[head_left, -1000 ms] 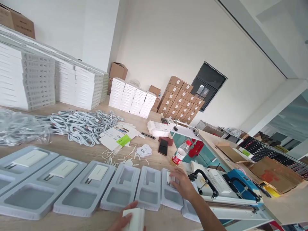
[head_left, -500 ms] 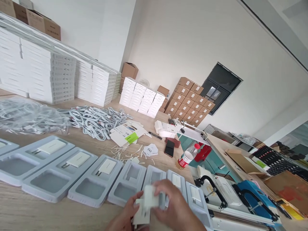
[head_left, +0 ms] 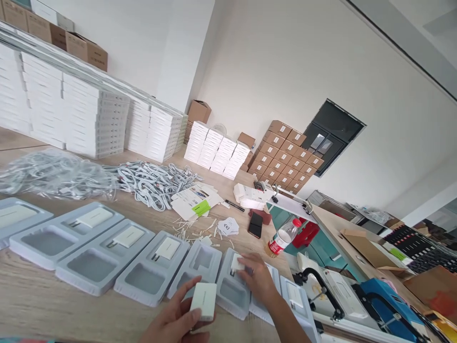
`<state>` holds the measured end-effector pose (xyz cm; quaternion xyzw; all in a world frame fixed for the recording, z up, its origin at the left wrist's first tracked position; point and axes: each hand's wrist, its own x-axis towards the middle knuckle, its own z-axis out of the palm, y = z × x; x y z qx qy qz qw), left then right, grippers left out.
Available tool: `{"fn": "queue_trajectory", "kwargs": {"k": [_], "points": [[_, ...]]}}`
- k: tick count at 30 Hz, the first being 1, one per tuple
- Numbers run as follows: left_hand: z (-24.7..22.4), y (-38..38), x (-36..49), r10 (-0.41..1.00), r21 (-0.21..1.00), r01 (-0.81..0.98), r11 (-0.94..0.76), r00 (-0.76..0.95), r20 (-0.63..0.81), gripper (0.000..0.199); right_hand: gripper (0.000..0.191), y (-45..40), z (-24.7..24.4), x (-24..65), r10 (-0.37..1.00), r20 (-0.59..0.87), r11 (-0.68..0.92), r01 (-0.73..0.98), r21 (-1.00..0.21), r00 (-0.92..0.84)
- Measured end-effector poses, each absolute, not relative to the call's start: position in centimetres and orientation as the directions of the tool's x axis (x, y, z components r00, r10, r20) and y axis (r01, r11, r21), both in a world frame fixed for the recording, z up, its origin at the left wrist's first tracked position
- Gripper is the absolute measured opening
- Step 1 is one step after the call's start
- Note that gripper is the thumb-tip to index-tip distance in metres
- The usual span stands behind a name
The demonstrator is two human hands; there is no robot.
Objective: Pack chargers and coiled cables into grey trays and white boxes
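Note:
Between the thumb and fingers of my left hand (head_left: 182,314) is a white charger (head_left: 203,301), held over the table's near edge. My right hand (head_left: 259,278) grips a second white charger (head_left: 236,262) at the upper recess of a grey tray (head_left: 233,297); my fingers partly cover it. Just left of that tray, another grey tray (head_left: 194,267) has a bare upper recess. Trays farther left carry chargers, such as this charger (head_left: 167,248) and this charger (head_left: 128,236). On the right, one more charger (head_left: 294,294) lies in the end tray.
Coiled white cables (head_left: 153,183) and a plastic bag of cables (head_left: 57,174) lie behind the trays. Paper scraps (head_left: 194,233), a phone (head_left: 255,225) and a bottle (head_left: 283,238) are nearby. Stacked white boxes (head_left: 82,114) line the back. Clamp-like equipment (head_left: 321,290) stands at right.
The two chargers, earlier together in my hands, are now apart. My right hand has carried one up and right to the tray; my left hand keeps the other. The view has shifted slightly.

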<state>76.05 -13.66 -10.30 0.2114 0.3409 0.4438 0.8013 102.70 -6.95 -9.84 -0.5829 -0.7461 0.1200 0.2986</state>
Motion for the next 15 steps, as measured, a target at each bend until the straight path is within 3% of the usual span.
{"fn": "queue_trajectory", "kwargs": {"k": [11, 15], "points": [[-11.6, -13.3, 76.2, 0.846, 0.696, -0.503, 0.512, 0.437, -0.306, 0.085, 0.021, -7.5, -10.4, 101.9, 0.934, 0.327, 0.29, 0.841, -0.456, -0.145], [-12.3, -13.4, 76.0, 0.867, 0.724, -0.5, 0.475, 0.406, -0.288, 0.083, 0.021, -10.0, -7.8, 98.5, 0.927, 0.316, 0.361, 0.699, -0.617, -0.2]]}}
